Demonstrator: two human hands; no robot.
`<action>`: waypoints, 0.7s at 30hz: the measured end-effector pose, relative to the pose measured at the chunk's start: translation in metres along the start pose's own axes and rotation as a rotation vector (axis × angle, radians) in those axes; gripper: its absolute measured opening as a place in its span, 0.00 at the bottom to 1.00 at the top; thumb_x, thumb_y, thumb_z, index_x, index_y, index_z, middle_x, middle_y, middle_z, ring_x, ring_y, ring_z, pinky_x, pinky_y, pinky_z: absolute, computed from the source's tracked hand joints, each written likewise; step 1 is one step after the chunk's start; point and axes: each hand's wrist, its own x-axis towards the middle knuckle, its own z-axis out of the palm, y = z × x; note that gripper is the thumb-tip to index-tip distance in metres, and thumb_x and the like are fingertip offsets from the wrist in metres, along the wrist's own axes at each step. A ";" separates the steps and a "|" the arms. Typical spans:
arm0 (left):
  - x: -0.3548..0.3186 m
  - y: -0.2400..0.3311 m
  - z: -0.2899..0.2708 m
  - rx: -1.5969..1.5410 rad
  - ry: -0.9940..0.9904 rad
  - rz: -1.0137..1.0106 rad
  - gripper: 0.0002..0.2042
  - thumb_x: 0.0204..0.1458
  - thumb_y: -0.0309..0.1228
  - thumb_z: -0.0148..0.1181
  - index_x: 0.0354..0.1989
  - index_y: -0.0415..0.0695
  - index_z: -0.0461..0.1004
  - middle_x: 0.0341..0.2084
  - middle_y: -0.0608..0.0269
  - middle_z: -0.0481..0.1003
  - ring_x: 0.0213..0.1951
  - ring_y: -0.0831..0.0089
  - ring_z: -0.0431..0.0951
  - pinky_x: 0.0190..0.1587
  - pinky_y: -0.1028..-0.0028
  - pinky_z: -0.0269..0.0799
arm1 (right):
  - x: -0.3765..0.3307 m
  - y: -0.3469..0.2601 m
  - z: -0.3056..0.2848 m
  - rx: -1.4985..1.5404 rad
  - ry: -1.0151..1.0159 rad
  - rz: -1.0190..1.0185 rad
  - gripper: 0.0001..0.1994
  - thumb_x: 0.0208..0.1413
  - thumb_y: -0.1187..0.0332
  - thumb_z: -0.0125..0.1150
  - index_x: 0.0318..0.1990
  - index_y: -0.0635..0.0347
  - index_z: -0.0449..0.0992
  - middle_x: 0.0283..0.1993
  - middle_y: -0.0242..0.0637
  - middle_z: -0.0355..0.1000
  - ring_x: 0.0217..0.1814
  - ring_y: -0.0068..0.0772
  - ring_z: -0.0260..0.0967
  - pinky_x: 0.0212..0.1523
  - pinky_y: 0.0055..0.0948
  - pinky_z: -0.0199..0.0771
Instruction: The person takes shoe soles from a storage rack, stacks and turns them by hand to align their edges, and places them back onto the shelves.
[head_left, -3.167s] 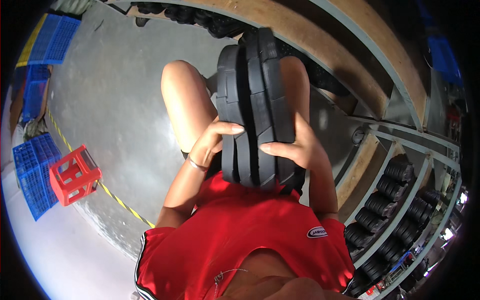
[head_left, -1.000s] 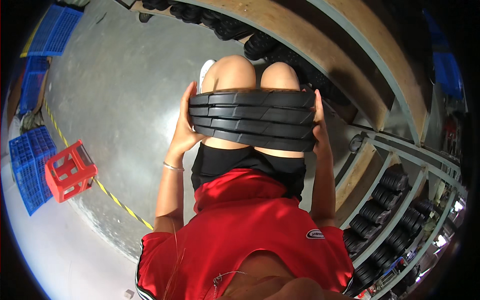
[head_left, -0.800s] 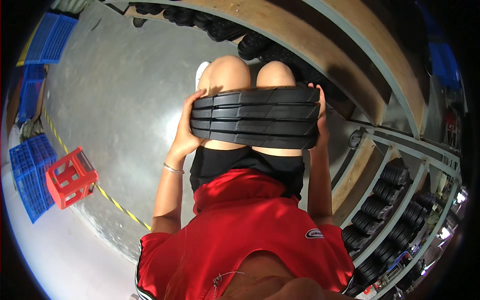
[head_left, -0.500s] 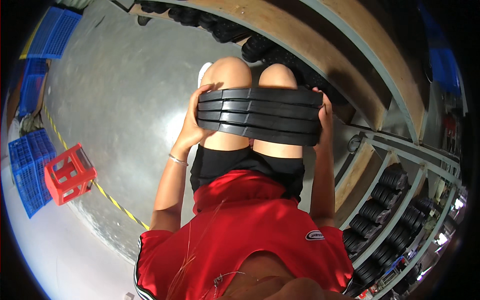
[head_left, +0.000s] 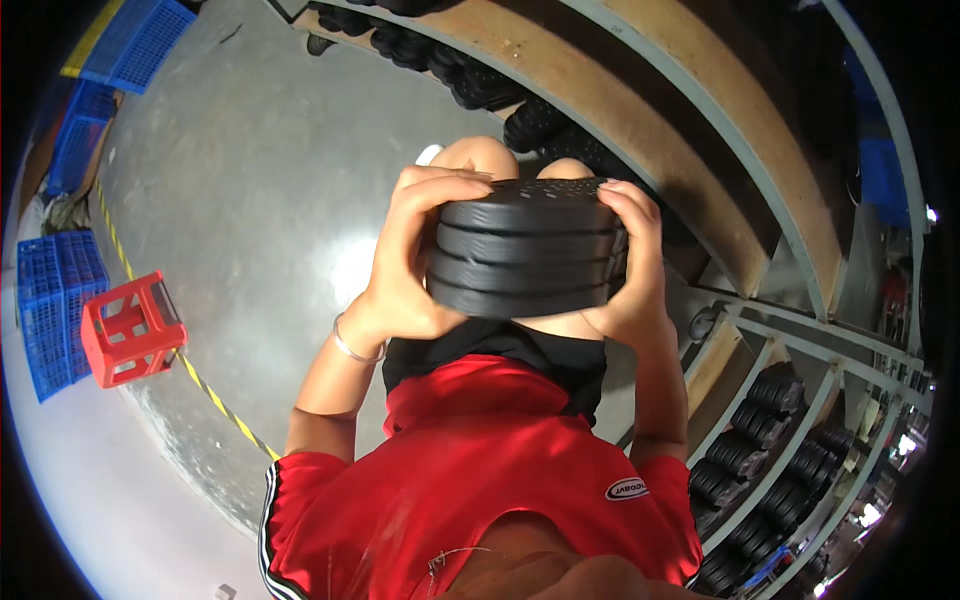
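Observation:
Between my hands, above my thighs, is a stack of several thick black soles [head_left: 525, 250], rounded at the end toward me. Small pale dots mark the top one. My left hand [head_left: 408, 255] clasps the stack's left side, fingers over the upper edge and thumb side low. At the opposite side, my right hand [head_left: 640, 255] grips it in the same way, fingertips on the top piece. The far end of the stack is hidden, and so are the undersides.
Wooden-edged shelving [head_left: 640, 130] curves across the far right, with black soles [head_left: 470, 75] along its bottom. A metal rack [head_left: 790, 345] at the right holds more black stacks [head_left: 760, 425]. To the left stand a red stool [head_left: 130, 330], blue crates [head_left: 55, 310] and yellow-black floor tape [head_left: 215, 395].
The stack has turned from lying sideways across my thighs to end-on toward me, and looks raised. Both hands have shifted closer together, fingers now over the top.

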 end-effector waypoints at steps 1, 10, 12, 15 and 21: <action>0.008 0.009 0.007 -0.152 0.071 0.068 0.43 0.32 0.29 0.73 0.60 0.39 0.56 0.51 0.49 0.64 0.53 0.59 0.67 0.59 0.63 0.60 | 0.003 -0.002 0.003 0.173 0.069 -0.046 0.41 0.31 0.69 0.74 0.58 0.65 0.62 0.59 0.49 0.60 0.62 0.48 0.59 0.62 0.41 0.59; 0.010 0.000 0.026 -0.149 0.044 0.063 0.42 0.31 0.37 0.77 0.56 0.39 0.58 0.50 0.50 0.64 0.56 0.60 0.66 0.61 0.62 0.59 | -0.006 0.033 0.041 0.572 0.133 -0.028 0.38 0.36 0.73 0.69 0.58 0.64 0.58 0.59 0.46 0.60 0.64 0.45 0.57 0.67 0.42 0.51; 0.006 0.004 0.025 -0.187 0.036 0.049 0.42 0.31 0.36 0.78 0.55 0.40 0.58 0.50 0.51 0.65 0.56 0.60 0.67 0.61 0.62 0.59 | -0.011 0.033 0.045 0.528 0.153 -0.052 0.39 0.35 0.72 0.70 0.59 0.64 0.58 0.59 0.46 0.60 0.65 0.45 0.55 0.68 0.43 0.48; 0.003 0.002 0.020 -0.182 0.028 0.046 0.41 0.31 0.35 0.78 0.55 0.40 0.58 0.50 0.51 0.66 0.55 0.61 0.68 0.60 0.63 0.60 | -0.012 0.020 0.042 0.561 0.135 0.013 0.41 0.34 0.70 0.72 0.60 0.64 0.57 0.62 0.46 0.57 0.66 0.47 0.53 0.69 0.43 0.47; -0.002 0.003 0.026 -0.281 0.130 -0.154 0.34 0.35 0.35 0.75 0.50 0.42 0.61 0.43 0.54 0.68 0.50 0.61 0.72 0.59 0.61 0.64 | -0.003 -0.035 0.008 0.317 0.166 -0.065 0.41 0.35 0.57 0.77 0.56 0.64 0.62 0.56 0.47 0.59 0.58 0.43 0.59 0.62 0.39 0.56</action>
